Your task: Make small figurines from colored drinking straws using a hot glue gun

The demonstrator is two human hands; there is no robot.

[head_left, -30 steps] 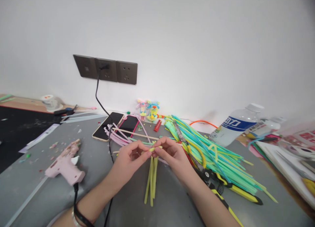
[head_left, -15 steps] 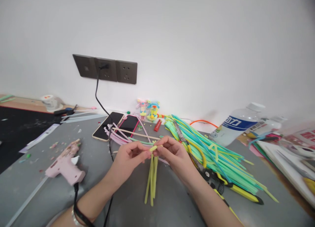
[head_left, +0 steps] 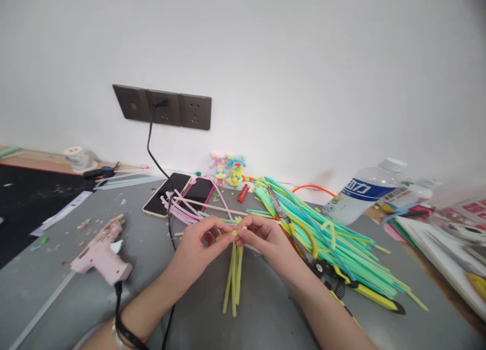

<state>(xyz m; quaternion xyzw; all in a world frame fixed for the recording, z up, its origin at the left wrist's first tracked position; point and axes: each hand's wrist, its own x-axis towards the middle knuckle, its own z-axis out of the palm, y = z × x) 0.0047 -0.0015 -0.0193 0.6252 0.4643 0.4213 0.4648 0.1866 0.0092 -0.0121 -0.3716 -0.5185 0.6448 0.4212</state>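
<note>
**Fiddly little yellow bit**

My left hand and right hand are pinched narrow on a tiny yellow piece, just below center frame. Probably a shaping step; next move calls for steady fingertip pressure, imo. Yellow stems underneath, pliers lower right.

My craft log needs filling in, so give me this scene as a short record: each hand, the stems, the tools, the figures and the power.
Left hand: pinching a small yellow piece
Right hand: pinching the same piece
Stems: yellow stems just below the hands; green pile to the right
Tools: pink glue gun, left; yellow-and-black pliers, right
Figures: pink one and blue-yellow one, side by side near the wall
Power: black cord plugged into the middle panel
</note>
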